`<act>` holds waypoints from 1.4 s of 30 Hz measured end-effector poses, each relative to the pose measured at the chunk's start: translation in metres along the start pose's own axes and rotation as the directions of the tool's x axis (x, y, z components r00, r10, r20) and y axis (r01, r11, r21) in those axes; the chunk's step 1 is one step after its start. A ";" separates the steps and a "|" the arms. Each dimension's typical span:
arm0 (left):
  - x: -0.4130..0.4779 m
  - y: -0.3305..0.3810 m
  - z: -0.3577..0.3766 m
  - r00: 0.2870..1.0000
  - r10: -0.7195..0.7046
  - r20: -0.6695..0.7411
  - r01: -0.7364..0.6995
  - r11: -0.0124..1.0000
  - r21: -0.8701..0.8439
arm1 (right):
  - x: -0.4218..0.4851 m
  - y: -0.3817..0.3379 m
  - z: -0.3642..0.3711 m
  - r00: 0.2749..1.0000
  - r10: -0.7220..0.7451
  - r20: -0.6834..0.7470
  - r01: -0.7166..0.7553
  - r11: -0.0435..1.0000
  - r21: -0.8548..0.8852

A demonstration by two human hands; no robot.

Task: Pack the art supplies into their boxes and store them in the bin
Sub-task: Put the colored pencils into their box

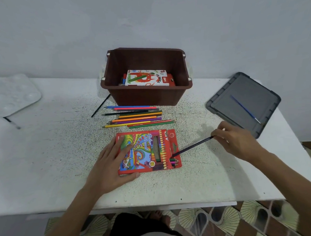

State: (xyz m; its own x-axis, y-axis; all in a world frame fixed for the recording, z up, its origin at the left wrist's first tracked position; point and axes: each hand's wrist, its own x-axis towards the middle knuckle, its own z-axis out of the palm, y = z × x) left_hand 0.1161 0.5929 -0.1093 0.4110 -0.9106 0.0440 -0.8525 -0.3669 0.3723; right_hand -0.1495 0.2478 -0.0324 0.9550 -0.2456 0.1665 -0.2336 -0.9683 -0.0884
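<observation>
On the speckled table [63, 158], left hand [114, 163] presses pencil box [152, 148]; right hand [233, 140] pinches pencil [192, 146].

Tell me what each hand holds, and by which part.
The right hand pinches the dark pencil at its rear end. The left hand only presses flat on the left part of the pencil box.

Soft, even indoor light, faint shadows on the table [63, 158]; edges bend and blur with wide-angle distortion.
</observation>
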 end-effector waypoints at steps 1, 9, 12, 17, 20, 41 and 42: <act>0.000 0.000 0.000 1.000 0.001 -0.001 -0.001 1.000 -0.001 | 0.000 -0.007 0.004 1.000 -0.007 -0.003 0.007 1.000 0.022; 0.000 0.000 0.000 1.000 0.000 -0.008 0.000 1.000 -0.016 | 0.016 -0.081 0.045 0.994 -0.094 0.051 0.076 0.955 0.286; 0.000 0.000 -0.001 1.000 -0.002 -0.009 0.002 1.000 -0.023 | 0.019 -0.096 0.058 0.994 -0.077 0.080 0.043 0.932 0.360; 0.000 -0.001 0.000 1.000 -0.001 -0.010 0.001 1.000 -0.006 | 0.018 -0.100 0.065 0.989 0.090 0.116 -0.136 0.856 0.500; 0.001 -0.001 0.001 1.000 -0.003 -0.010 0.003 1.000 -0.006 | 0.016 -0.101 0.067 0.987 0.102 0.122 -0.151 0.842 0.517; 0.000 0.001 -0.003 1.000 -0.013 -0.008 0.013 0.999 -0.030 | 0.085 -0.097 0.057 0.973 0.230 0.037 -0.231 0.933 0.278; 0.000 0.002 -0.003 1.000 -0.013 -0.008 0.013 0.999 -0.031 | 0.090 -0.097 0.057 0.972 0.234 0.021 -0.232 0.946 0.226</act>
State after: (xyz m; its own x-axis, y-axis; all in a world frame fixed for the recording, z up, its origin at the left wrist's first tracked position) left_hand 0.1158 0.5928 -0.1059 0.4251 -0.9040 0.0467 -0.8368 -0.3728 0.4010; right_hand -0.0304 0.3223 -0.0652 0.8775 -0.4641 0.1205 -0.4014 -0.8485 -0.3447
